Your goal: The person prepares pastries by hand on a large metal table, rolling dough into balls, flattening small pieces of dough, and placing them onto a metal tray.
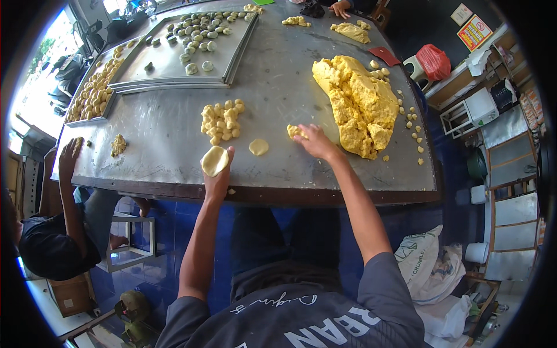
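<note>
My left hand point(219, 174) holds a pale, flattened dough disc point(214, 160) at the table's front edge. My right hand point(308, 139) has its fingers on a small lump of yellow dough point(295, 131) lying on the metal table. Between my hands another flat disc point(259, 147) rests on the tabletop, and behind it sits a cluster of small dough balls point(222, 119). To the right of my right hand lies a big, cracked mound of yellow dough point(355, 104), with small pieces scattered along its right side.
Stacked trays point(168, 78) hold greenish rounds; another tray point(96, 87) holds pale balls. A co-worker point(55, 243) works at the left, and another person's hand point(340, 8) shows at the far side. A red scraper point(384, 55) lies by the right edge; sacks point(420, 261) stand below.
</note>
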The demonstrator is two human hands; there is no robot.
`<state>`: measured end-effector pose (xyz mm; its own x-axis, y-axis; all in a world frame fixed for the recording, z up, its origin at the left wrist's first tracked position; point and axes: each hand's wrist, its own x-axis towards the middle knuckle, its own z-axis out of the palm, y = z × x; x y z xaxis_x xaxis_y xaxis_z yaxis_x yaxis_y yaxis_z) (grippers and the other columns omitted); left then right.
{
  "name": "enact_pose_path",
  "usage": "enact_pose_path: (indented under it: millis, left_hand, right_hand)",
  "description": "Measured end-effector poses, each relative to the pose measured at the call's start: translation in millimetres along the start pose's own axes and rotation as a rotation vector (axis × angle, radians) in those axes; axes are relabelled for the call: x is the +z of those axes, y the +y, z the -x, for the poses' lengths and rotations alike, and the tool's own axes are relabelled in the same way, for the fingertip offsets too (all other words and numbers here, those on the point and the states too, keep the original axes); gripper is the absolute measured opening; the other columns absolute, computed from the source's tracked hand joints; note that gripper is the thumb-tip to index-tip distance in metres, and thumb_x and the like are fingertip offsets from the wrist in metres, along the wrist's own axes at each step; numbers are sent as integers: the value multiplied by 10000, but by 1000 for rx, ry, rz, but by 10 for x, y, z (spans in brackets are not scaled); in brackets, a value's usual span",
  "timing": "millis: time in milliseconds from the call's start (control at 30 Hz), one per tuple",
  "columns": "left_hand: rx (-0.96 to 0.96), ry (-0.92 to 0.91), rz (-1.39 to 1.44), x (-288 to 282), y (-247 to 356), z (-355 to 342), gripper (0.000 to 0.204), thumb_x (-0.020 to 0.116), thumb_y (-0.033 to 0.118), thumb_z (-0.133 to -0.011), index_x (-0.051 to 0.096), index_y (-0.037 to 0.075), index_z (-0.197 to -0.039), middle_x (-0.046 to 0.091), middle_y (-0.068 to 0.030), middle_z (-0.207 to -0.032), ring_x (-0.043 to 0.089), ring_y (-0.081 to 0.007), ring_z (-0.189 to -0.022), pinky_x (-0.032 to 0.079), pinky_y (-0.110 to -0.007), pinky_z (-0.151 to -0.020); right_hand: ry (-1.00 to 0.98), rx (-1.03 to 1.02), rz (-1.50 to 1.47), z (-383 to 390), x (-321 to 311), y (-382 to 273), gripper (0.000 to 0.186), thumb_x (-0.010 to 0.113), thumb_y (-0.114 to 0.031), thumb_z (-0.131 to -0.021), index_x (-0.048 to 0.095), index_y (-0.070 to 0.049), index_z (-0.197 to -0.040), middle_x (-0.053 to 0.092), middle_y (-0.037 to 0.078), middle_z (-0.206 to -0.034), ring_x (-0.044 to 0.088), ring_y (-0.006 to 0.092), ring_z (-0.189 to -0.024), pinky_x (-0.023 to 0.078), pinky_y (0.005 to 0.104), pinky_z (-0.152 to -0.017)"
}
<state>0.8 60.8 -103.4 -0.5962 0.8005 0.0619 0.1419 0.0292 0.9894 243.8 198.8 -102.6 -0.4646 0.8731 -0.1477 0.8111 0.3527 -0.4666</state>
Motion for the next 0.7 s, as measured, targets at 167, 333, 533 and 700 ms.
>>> enact_pose_path:
  millis: [167,333,533,700]
  left_hand:
    - [-41,-117,-10,13,-8,-28,350,718,319,-814,542,17,-790,509,-17,-722,462,-115,-687,415,-293,-638]
    - [-23,-34,4,49,-125,-38,409,730,337,-801,541,-10,-904,532,-47,-803,494,-130,-758,434,-287,-704]
    - [5,-16,-15,69,-118,-34,401,731,337,-800,542,-6,-889,531,-43,-796,491,-126,-748,434,-288,-696]
    - [-28,-52,3,20,-133,-50,385,728,336,-803,540,3,-848,526,-34,-775,477,-118,-723,428,-288,-672]
  right_hand:
    - [277,-156,-97,66,148,57,340,589,-207,-864,558,34,-1101,619,240,-982,558,396,-979,348,467,-999]
    - [279,-228,-65,93,179,48,283,568,-136,-866,552,55,-1074,616,247,-943,573,397,-933,419,435,-924]
    - [234,-239,-65,191,95,-3,339,564,-110,-862,504,75,-1140,576,261,-1063,563,404,-982,473,408,-891]
    - [211,-238,61,224,70,-31,358,546,-105,-875,505,79,-1179,546,268,-1181,537,394,-1095,464,401,-932]
